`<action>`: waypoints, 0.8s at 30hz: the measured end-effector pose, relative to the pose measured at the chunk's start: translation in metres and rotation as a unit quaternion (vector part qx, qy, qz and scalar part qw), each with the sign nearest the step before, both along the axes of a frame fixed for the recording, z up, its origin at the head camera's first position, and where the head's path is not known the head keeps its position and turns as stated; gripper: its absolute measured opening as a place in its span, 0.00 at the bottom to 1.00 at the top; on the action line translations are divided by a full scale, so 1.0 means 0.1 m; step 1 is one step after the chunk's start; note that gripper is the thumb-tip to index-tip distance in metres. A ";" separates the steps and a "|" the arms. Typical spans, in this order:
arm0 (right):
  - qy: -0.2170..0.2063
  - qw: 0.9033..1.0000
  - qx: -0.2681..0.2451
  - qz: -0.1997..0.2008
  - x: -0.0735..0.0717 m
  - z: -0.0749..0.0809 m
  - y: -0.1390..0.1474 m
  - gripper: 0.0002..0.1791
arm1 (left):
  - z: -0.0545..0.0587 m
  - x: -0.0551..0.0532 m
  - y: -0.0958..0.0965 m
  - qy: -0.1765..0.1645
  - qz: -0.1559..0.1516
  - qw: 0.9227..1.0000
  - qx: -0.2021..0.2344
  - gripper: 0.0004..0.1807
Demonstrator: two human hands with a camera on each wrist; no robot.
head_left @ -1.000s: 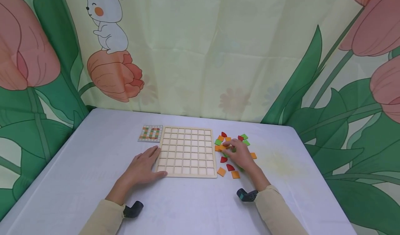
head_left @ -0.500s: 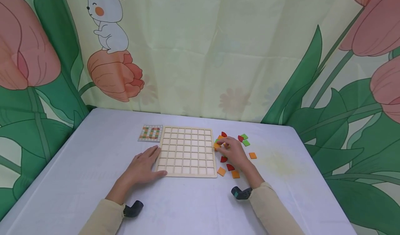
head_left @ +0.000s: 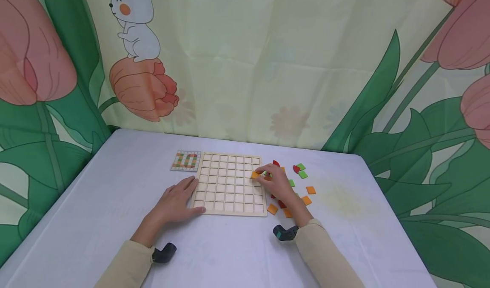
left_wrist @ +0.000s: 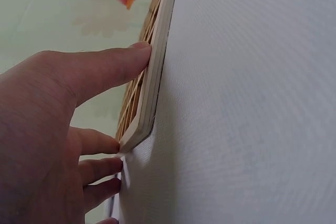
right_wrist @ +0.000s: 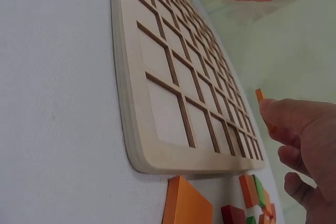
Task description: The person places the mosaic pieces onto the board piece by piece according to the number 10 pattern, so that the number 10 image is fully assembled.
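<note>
A wooden grid board (head_left: pixel 229 214) with square cells lies flat on the table. My left hand (head_left: pixel 174 203) steadies its near left corner, the fairly straight thumb on the front edge and the fingertips along the left side. In the left wrist view the thumb of that hand (left_wrist: pixel 79 82) presses the board's rim. Between thumb and fingertips my right hand (head_left: pixel 277 183) pinches an orange square tile (head_left: pixel 255 175), above the board's right-hand columns. The right wrist view shows this tile (right_wrist: pixel 259 95) edge-on, raised over the grid, partly hidden by the thumb.
Loose orange squares (head_left: pixel 311 190), green squares (head_left: pixel 303 175) and red quarter-round pieces (head_left: pixel 296 169) lie scattered right of the board, some hidden under the right hand. A small card with a coloured grid pattern (head_left: pixel 185 161) touches the board's far left side. A printed curtain (head_left: pixel 237 67) hangs behind the table.
My right hand has moved left from the loose pieces to over the board's right side, carrying the orange tile. The left hand keeps its place on the board. The head view has shifted slightly.
</note>
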State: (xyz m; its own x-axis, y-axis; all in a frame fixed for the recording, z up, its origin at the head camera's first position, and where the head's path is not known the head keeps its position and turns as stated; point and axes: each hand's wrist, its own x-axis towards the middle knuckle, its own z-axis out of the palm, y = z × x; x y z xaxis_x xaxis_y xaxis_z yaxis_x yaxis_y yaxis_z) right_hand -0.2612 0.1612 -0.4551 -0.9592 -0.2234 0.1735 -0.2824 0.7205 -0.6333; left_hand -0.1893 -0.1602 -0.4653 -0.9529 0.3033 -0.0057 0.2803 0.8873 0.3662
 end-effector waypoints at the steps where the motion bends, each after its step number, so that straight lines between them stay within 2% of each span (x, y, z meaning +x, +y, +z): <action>1: -0.001 1.000 -0.001 -0.001 -0.01 0.00 -0.02 0.13 | 0.00 0.00 0.00 0.000 0.000 1.000 0.000 0.51; 15: 0.002 1.000 -0.012 0.005 -0.07 0.03 -0.21 0.13 | -0.01 0.01 -0.01 0.000 -0.006 1.000 0.004 0.50; 24: -0.041 0.999 -0.020 -0.008 -0.11 0.02 -0.33 0.14 | 0.00 0.00 0.00 -0.003 -0.005 1.000 0.002 0.51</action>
State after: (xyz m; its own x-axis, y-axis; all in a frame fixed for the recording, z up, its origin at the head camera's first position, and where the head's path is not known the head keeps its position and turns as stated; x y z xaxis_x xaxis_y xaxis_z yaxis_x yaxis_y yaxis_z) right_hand -0.2723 0.1281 -0.4527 -0.9738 -0.2033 0.1021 -0.2173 0.6983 -0.6820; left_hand -0.1889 -0.1605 -0.4656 -0.9498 0.3127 -0.0108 0.2866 0.8833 0.3710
